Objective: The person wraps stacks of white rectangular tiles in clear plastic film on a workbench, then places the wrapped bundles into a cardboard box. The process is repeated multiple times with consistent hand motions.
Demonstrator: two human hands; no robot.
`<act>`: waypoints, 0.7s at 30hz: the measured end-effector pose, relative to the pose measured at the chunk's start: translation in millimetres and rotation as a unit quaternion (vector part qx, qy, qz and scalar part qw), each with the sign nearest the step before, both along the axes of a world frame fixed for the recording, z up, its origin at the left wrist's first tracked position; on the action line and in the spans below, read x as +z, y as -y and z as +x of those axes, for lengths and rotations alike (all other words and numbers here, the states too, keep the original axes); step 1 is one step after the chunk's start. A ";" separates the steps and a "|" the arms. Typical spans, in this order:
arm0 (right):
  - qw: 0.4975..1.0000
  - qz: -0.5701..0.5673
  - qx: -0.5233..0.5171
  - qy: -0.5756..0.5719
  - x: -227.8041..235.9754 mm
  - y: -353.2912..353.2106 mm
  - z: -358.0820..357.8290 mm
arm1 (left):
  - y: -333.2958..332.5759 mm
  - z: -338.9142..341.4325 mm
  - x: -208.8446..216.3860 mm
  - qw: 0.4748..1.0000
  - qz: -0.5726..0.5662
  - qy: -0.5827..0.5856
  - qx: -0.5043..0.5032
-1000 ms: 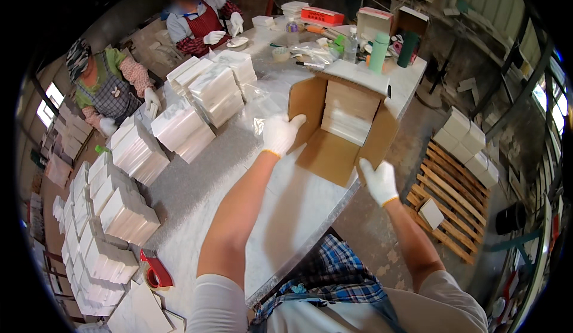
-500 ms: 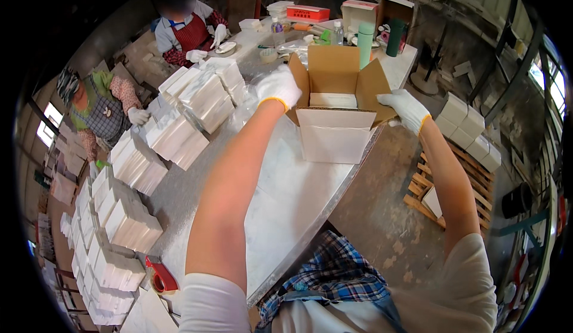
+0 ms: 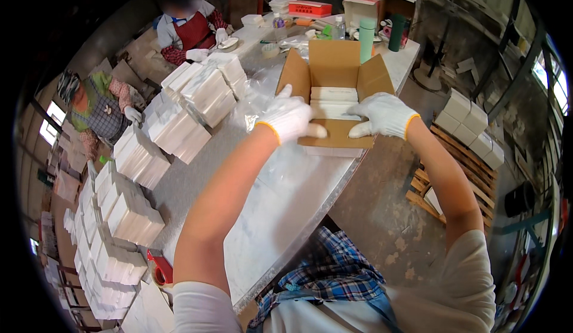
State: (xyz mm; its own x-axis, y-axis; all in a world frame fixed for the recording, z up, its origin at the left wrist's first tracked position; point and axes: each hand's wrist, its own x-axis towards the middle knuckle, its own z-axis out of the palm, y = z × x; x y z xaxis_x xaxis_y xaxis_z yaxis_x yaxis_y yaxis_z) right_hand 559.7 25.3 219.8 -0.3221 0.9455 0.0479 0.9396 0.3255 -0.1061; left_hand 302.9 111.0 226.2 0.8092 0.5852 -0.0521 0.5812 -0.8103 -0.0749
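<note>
A cardboard box (image 3: pixel 334 58), brown inside and white outside, stands at the table's edge in front of me with its flaps up or spread. Flat white blocks (image 3: pixel 334 95) lie stacked in it. My left hand (image 3: pixel 289 117), in a white knit glove, grips the box's near left corner, its thumb on the folded-out near flap (image 3: pixel 335 135). At the near right corner is my right hand (image 3: pixel 385 116), gloved likewise, thumb on that flap and fingers reaching over the box's edge. Some fingertips are hidden by the box.
Stacks of white slabs (image 3: pixel 179 130) line the table's left side. A red tape dispenser (image 3: pixel 160 267) lies nearby. Bottles and a green tumbler (image 3: pixel 366 39) stand beyond the box. Two co-workers (image 3: pixel 191 31) are across the table. On the right, a pallet (image 3: pixel 459 172) carries white boxes.
Both hands have moved from the side flaps to the near flap. That flap now folds outward toward me, showing its brown inside and more of the white blocks.
</note>
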 end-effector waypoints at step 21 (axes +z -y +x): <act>0.982 0.188 0.023 0.022 -54.7 -3.3 -28.6 | -18.5 -8.5 -98.4 0.933 0.266 0.243 0.010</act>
